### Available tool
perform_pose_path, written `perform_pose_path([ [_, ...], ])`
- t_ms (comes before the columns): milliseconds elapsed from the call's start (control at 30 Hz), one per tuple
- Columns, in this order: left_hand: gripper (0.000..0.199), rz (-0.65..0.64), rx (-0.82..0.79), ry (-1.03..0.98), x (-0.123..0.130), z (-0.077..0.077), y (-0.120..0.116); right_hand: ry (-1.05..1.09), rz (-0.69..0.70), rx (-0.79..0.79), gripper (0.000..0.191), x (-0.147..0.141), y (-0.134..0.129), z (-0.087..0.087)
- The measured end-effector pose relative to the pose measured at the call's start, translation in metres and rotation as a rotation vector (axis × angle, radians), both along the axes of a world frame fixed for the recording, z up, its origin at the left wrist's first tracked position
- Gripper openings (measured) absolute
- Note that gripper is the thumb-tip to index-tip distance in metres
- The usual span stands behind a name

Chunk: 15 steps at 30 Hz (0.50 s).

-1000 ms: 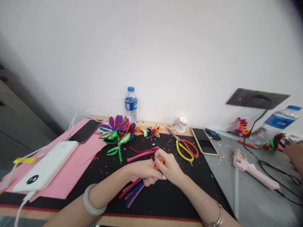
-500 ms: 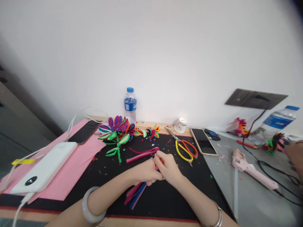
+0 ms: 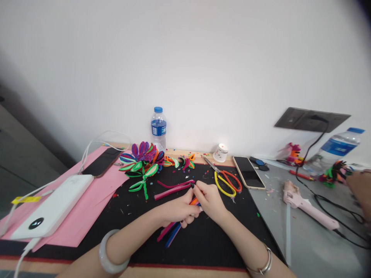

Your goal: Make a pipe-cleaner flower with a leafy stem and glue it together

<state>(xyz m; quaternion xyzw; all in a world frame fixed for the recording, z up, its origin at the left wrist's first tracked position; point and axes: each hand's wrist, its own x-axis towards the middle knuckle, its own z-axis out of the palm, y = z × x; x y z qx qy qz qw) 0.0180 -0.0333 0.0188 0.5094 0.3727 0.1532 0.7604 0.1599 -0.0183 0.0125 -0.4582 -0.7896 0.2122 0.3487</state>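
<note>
My left hand [image 3: 181,208] is closed around a bundle of pipe cleaners [image 3: 173,234], whose pink and blue ends stick out below the fist. Orange and blue parts of the bundle show between my two hands. My right hand [image 3: 211,200] meets the left one, thumb and fingers pinched on the bundle's upper part; its exact grip is partly hidden. Just beyond the hands, loose magenta pipe cleaners [image 3: 174,190] lie on the black mat [image 3: 116,227]. Farther back are colourful pipe-cleaner flowers [image 3: 143,154] with a green stem and leaves.
Scissors [image 3: 224,179] with yellow and orange handles lie right of my hands, near a paper cup [image 3: 220,153] and a phone [image 3: 249,172]. A pink glue gun [image 3: 310,210] is farther right, where another person's hand [image 3: 359,189] shows. A power bank [image 3: 55,206] lies left.
The lower ends of the bundle have swung slightly right and drawn up toward my left fist. My right hand has shifted a little, staying pinched beside the left.
</note>
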Motion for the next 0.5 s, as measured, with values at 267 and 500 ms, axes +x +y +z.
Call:
perform_pose_path([
  [267,0.029,-0.054,0.001,0.003,-0.002,0.002,0.001,-0.008,-0.090,0.060,0.034,0.012,0.008,0.004],
  [500,0.038,-0.080,-0.265,-0.103,-0.004,0.001,0.006,0.007,-0.132,0.088,0.034,0.018,0.011,0.009],
])
